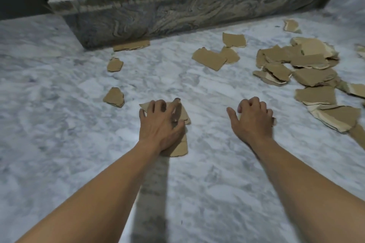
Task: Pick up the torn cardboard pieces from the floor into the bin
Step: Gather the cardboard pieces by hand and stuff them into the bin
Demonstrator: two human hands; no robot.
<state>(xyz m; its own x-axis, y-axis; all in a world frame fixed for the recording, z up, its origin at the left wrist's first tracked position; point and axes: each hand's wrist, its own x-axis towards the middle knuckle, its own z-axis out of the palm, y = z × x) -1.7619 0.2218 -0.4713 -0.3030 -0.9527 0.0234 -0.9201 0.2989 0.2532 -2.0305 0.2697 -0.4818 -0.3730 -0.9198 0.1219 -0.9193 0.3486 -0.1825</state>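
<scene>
Your left hand [161, 122] lies flat on a cardboard piece [180, 149] on the floor [59, 124], fingers spread, pressing, not gripping. Your right hand [253, 117] curls over a scrap [274, 121]; cannot tell if gripped. Pile [300, 65] lies far right, more scraps by the step [177, 14].

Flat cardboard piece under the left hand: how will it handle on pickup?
The cardboard piece is probably light and fairly stiff: thin, flat, holding its torn shape. Flush on the smooth marble floor, its edge may be hard to catch; the left hand may need to slide it first.
</scene>
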